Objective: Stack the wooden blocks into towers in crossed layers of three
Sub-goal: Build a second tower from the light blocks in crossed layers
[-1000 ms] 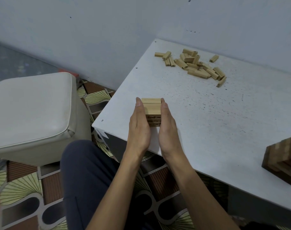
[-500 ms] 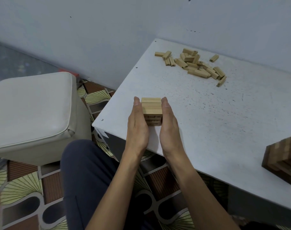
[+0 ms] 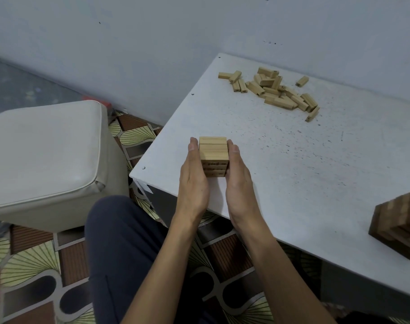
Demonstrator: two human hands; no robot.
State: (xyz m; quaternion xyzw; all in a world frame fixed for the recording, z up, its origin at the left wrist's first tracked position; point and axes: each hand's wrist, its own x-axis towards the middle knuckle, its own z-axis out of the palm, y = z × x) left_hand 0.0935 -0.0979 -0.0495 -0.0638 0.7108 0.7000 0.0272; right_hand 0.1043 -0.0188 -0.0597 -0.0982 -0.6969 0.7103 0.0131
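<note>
Bare left grip [image 3: 193,181], bare right grip [image 3: 239,181] — dark navy trousers [image 3: 120,253]

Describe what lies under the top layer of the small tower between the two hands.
The small tower shows more block layers on its near face, standing on the white table. The left hand and right hand press against its sides, hiding them.

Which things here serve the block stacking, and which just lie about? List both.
Job: small block tower, pressed between left hand and right hand; loose wooden blocks; striped tower; white table.
Lying about: cream padded stool; patterned floor.
</note>
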